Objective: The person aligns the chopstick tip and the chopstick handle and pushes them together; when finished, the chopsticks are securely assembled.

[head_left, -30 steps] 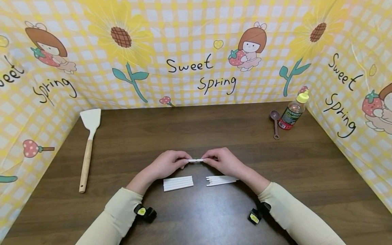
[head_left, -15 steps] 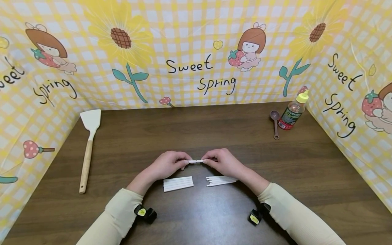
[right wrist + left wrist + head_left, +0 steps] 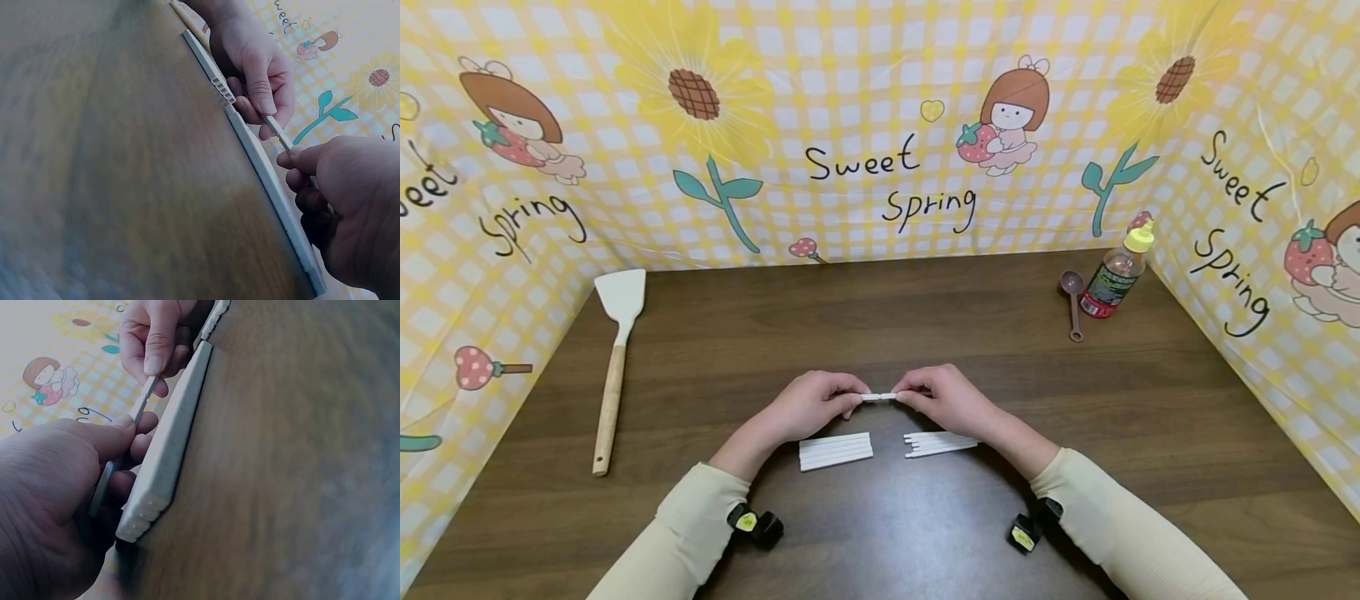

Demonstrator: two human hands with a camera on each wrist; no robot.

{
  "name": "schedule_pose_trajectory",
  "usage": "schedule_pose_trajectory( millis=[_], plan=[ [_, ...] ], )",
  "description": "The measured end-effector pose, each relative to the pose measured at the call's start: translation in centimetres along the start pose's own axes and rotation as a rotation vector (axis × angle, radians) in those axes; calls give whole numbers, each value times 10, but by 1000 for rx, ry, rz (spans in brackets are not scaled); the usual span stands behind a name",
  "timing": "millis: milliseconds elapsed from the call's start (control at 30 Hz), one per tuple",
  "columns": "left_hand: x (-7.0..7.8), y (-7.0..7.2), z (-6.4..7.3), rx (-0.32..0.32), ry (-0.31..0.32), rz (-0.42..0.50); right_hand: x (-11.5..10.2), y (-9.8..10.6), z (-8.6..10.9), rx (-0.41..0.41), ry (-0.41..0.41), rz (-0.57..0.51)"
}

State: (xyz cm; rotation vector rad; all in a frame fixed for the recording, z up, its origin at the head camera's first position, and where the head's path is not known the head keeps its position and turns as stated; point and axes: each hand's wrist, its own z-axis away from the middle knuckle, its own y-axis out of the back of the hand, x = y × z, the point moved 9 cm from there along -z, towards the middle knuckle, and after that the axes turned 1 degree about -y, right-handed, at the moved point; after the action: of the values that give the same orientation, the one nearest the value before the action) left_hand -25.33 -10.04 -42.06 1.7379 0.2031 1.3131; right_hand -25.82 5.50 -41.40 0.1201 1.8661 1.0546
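In the head view my left hand (image 3: 818, 405) and right hand (image 3: 943, 395) face each other near the middle of the table. Each pinches a thin white stick between thumb and fingers. The left stick (image 3: 868, 397) and the right stick (image 3: 889, 396) lie in line, end to end, with a small step where they meet. Most of each stick is hidden in the hand. Just in front of the left hand lies a neat row of white sticks (image 3: 837, 452). A second row of white sticks (image 3: 934, 444), its ends uneven, lies partly under the right wrist.
A white spatula (image 3: 620, 333) with a wooden handle lies at the left on the brown table (image 3: 850, 325). At the back right stand a yellow-capped bottle (image 3: 1112, 279) and, beside it, a brown measuring spoon (image 3: 1072, 304). A patterned cloth (image 3: 850, 92) walls in the back and sides.
Both hands and the pinched sticks have come very slightly toward the person. The grips and the two rows on the table look the same.
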Motion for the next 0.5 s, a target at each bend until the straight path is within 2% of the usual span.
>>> schedule_pose_trajectory(
  millis=[500],
  plan=[
    [1, 0, 0, 4, 6, 5, -2, -1, 0, -6, -3, -12]
  ],
)
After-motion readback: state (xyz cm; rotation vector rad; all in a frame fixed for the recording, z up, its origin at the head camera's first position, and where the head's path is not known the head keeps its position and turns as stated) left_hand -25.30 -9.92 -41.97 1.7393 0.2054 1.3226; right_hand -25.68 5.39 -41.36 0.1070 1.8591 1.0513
